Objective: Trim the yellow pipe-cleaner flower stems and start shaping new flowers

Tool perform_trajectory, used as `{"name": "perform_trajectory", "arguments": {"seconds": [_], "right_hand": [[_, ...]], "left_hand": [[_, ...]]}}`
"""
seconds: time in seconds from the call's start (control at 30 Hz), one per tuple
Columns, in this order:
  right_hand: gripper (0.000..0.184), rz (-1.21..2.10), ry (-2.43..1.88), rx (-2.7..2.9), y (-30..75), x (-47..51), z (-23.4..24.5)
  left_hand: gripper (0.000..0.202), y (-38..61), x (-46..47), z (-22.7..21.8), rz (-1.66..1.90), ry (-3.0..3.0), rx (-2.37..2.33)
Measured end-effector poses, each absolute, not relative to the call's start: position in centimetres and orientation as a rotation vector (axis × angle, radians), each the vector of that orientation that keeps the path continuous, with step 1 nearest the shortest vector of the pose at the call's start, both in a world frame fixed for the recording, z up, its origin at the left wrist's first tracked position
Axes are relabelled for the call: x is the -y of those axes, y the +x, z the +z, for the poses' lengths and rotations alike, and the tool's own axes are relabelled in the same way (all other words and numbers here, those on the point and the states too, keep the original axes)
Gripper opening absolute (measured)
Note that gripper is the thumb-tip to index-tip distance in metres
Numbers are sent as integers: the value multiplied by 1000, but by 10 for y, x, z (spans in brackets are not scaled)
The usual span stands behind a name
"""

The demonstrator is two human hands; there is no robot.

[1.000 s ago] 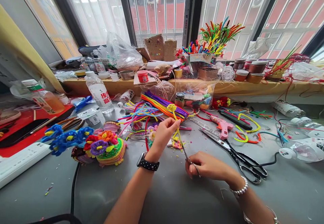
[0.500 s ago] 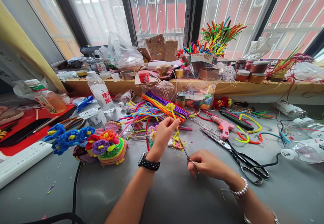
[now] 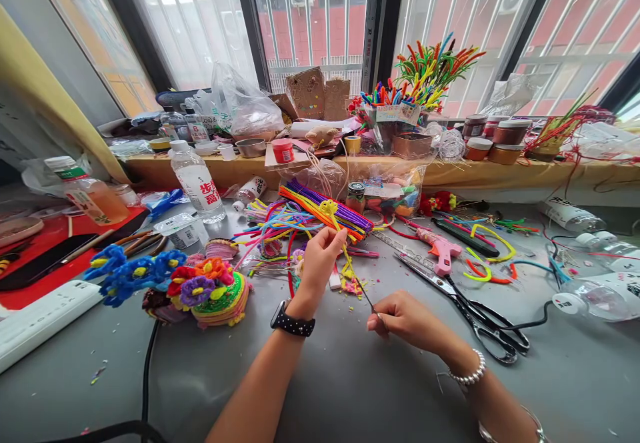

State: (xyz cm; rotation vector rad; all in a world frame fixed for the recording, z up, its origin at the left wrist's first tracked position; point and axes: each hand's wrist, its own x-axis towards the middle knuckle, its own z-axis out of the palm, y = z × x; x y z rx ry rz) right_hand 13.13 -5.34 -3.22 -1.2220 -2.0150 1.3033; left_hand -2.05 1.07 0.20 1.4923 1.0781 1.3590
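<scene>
Above the middle of the smooth grey table [image 3: 340, 383], my left hand [image 3: 323, 261] pinches a yellow flower [image 3: 329, 208] by its slim, fuzzy stem [image 3: 349, 264]; the stem slants from far left to near right, its near end running toward the thin metal scissors [image 3: 371, 305] held in my right hand [image 3: 409, 323]; the small, knobbly bloom sits just beyond my left hand, the closer one.

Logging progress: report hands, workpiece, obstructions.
Left hand pinching yellow flower by stem. Right hand holding small scissors near stem. Large scissors lie near right hand.
</scene>
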Motion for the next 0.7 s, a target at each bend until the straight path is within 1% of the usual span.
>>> {"name": "perform_trajectory", "arguments": {"seconds": [0.33,0.53,0.7], "right_hand": [[77,1280,-1062,2276,133,55,-28],[82,1280,-1080,2316,132,57,-25],[82,1295,-1059,2306,132,59,-20]], "left_hand": [[28,-19,-8,1,1295,1534,-1055],[29,-15,-8,0,1215,1577,-1038],[30,-15,-8,-1,1192,1614,-1041]]}}
